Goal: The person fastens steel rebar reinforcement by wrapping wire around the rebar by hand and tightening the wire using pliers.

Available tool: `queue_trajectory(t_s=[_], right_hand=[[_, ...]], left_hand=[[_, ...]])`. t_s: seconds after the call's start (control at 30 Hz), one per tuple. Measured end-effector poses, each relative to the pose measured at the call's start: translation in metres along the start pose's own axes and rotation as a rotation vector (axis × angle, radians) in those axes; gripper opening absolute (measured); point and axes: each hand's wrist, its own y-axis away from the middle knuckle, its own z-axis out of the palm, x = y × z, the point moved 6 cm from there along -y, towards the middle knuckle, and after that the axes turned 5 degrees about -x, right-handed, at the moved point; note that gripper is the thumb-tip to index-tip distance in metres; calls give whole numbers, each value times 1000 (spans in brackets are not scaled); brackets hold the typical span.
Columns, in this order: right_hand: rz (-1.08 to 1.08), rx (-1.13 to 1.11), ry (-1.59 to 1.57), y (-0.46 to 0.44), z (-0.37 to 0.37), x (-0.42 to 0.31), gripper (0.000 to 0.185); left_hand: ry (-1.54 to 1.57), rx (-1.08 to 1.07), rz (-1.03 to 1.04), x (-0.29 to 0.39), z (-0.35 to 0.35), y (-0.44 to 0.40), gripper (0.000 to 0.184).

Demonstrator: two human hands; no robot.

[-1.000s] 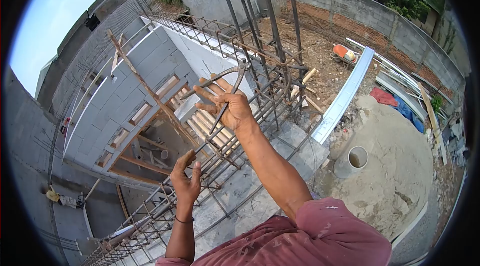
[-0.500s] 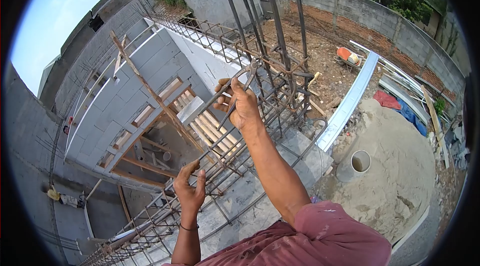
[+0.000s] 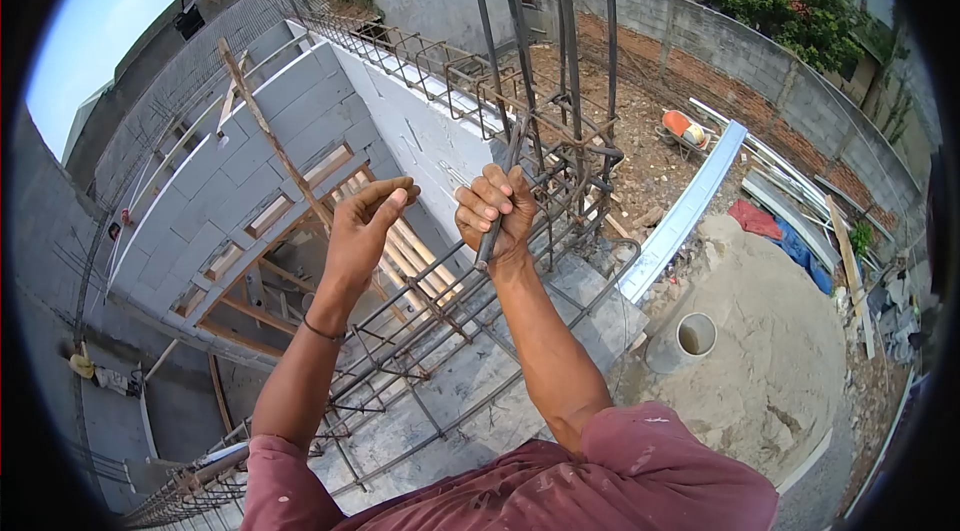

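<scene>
My right hand (image 3: 495,213) is wrapped round the handles of dark metal pincers (image 3: 485,253), whose head points up and away beside the upright bars. To its left, my left hand (image 3: 362,231) is raised with thumb and fingertips pressed together; anything between them is too small to make out. Beneath both hands runs a cage of rusty rebar (image 3: 430,336), tied with cross bars over a grey concrete surface (image 3: 500,411). Tall vertical bars (image 3: 565,61) rise from the cage's junction, just beyond my right hand.
A grey block wall (image 3: 180,221) with wooden-framed openings and a leaning pole (image 3: 265,126) stands left. Below left is another person (image 3: 100,377). At right are a metal channel (image 3: 685,216), a sand pile (image 3: 765,361), a cylinder (image 3: 690,338) and a wheelbarrow (image 3: 686,131).
My left hand has risen from the rebar, its fingers closing to the thumb. My right hand has closed round the pincers' handles, which were spread apart before.
</scene>
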Motion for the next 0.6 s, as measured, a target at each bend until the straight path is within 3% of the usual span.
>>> queue_trajectory(t_s=[0.13, 0.17, 0.23, 0.37, 0.47, 0.5, 0.57, 0.6], right_hand=[[-130, -6, 27, -18, -6, 10, 36], [-162, 8, 32, -23, -5, 11, 35], [-161, -59, 60, -24, -3, 11, 31], [-104, 35, 148, -4, -8, 1, 29], [-110, 840, 655, 14, -3, 2, 33], [-151, 954, 723, 20, -7, 1, 27], [-225, 1067, 921, 27, -6, 8, 20], [-232, 1067, 919, 23, -1, 13, 20]], left_hand=[[81, -360, -323, 10, 71, -113, 82], [-3, -444, -486, 10, 84, -128, 76], [46, -568, -448, -3, 117, -155, 53], [154, -634, -436, -39, 135, -166, 38], [-114, -611, -377, -9, 128, -156, 38], [-116, -615, -380, -12, 127, -159, 38], [-679, -615, -153, -7, 126, -168, 40], [-732, -544, -99, -6, 127, -167, 46]])
